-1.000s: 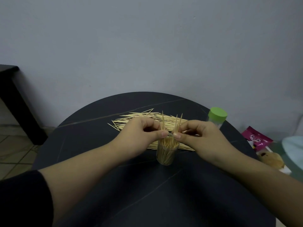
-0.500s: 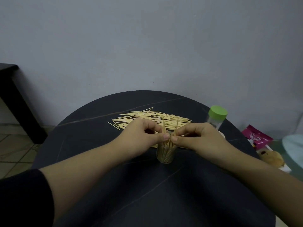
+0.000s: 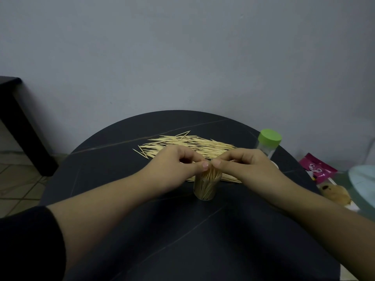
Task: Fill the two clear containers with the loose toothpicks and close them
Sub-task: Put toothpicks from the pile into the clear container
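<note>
From the head camera, my left hand [image 3: 178, 166] and right hand [image 3: 245, 167], fingers curled, pinch the toothpicks [image 3: 208, 176] standing in the open container [image 3: 204, 190] just in front of the loose pile [image 3: 192, 144]. Uneven pressure could tip the container or splay sticks over its rim. The green-lidded container [image 3: 268, 146] stands apart on the right.

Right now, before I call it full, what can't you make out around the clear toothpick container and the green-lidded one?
Head view:
Mouth of the clear round toothpick-packed container: covered by the left hand and right hand; what they pinch unclear.
Green-lidded clear container: base behind the right hand, contents too dim.
Pale loose toothpick pile: near edge behind both hands.
</note>
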